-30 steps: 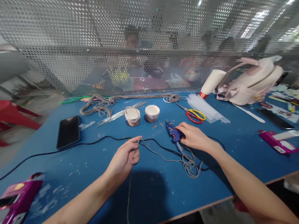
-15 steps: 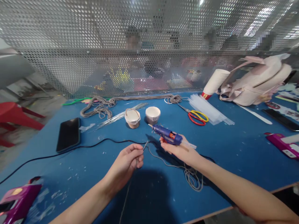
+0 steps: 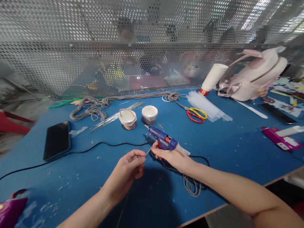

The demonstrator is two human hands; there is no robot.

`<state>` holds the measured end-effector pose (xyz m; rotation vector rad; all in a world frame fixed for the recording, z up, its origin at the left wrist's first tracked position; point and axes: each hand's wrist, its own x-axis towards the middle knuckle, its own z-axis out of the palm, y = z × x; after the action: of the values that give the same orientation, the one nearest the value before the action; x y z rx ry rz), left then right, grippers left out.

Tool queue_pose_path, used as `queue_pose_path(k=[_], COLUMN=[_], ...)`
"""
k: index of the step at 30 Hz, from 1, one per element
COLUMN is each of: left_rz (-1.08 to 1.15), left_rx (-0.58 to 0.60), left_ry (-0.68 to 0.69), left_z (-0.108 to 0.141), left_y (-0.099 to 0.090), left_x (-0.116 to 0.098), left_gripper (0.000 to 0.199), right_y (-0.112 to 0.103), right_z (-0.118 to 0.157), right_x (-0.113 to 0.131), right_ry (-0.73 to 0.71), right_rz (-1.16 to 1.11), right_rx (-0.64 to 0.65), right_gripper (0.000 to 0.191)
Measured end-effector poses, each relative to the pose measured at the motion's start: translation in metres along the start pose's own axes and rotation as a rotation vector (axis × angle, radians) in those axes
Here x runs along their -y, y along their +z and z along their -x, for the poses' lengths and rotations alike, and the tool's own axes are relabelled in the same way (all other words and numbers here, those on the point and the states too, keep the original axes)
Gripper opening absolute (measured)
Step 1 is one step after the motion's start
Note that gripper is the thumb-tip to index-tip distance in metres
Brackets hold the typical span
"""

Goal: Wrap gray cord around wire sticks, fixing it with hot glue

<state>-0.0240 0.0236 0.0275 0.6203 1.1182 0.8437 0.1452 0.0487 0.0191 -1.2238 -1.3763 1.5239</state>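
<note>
Low over the middle of the table, my left hand (image 3: 130, 167) pinches a thin grey cord (image 3: 148, 152) between thumb and fingertips. My right hand (image 3: 174, 158) is wrapped round a blue hot glue gun (image 3: 163, 138); its nozzle points up and left, and a clear glue stick (image 3: 183, 149) juts from its back. The right fingertips come close to the cord's end; whether they touch it I cannot tell. Beyond the nozzle stand two small cups with white tops, one cup (image 3: 128, 119) with a cord loop on it and a plain cup (image 3: 149, 114).
A black cable (image 3: 99, 144) crosses the blue table (image 3: 90, 177). Around lie a phone (image 3: 57, 141), metal wires (image 3: 114, 118), scissors (image 3: 196, 114), clear glue sticks (image 3: 206, 106), a coil of cord (image 3: 192, 185), stacked paper cups (image 3: 215, 77) and a backpack (image 3: 254, 76). Perforated metal panel (image 3: 142, 47) closes the back.
My right hand with the glue gun has moved left and a little down, nearer my left hand and the cord. The whole view has shifted slightly.
</note>
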Motion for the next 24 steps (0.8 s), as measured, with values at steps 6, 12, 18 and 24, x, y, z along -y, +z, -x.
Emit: queue_pose_path(k=[6, 12, 18, 24], left_rz=[-0.067, -0.061, 0.055, 0.078], left_rx=[-0.017, -0.035, -0.089, -0.069], left_ry=[0.024, 0.001, 0.054, 0.067], left_z=[-0.001, -0.002, -0.005, -0.009], left_y=[0.002, -0.001, -0.004, -0.008], left_x=[0.001, 0.001, -0.003, -0.003], left_gripper=[0.018, 0.022, 0.021, 0.022], right_y=[0.000, -0.010, -0.030, -0.028], right_z=[-0.001, 0.003, 0.012, 0.023], right_x=[-0.003, -0.002, 0.000, 0.006], right_ry=[0.024, -0.020, -0.194, -0.232], right_rz=[0.037, 0.096, 0.225, 0.470], right_rx=[-0.011, -0.098, -0.271, -0.067], right_gripper=[0.014, 0.021, 0.022, 0.014])
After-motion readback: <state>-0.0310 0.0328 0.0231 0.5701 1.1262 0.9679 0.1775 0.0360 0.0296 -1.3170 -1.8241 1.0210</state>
